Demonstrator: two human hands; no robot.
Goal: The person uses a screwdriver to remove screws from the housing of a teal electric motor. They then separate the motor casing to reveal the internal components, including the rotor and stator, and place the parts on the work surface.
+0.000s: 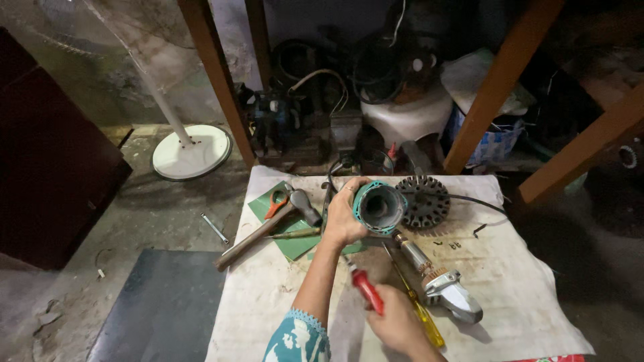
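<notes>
The left hand wraps around the teal housing, held upright on the counter beside the dark stator. The right hand grips a red-handled screwdriver, tip toward the housing. The housing looks rigid, hollow, fairly light; best gripped around its outer wall.

Repair workshop, hammer, motor parts, cluttered shelves

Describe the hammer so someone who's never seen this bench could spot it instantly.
Start at the white cloth on the floor and go to its upper left corner, by the green sheet. The hammer lies diagonally there, left of the left hand. It is the only long tool with a dark metal head and brown handle.
</notes>
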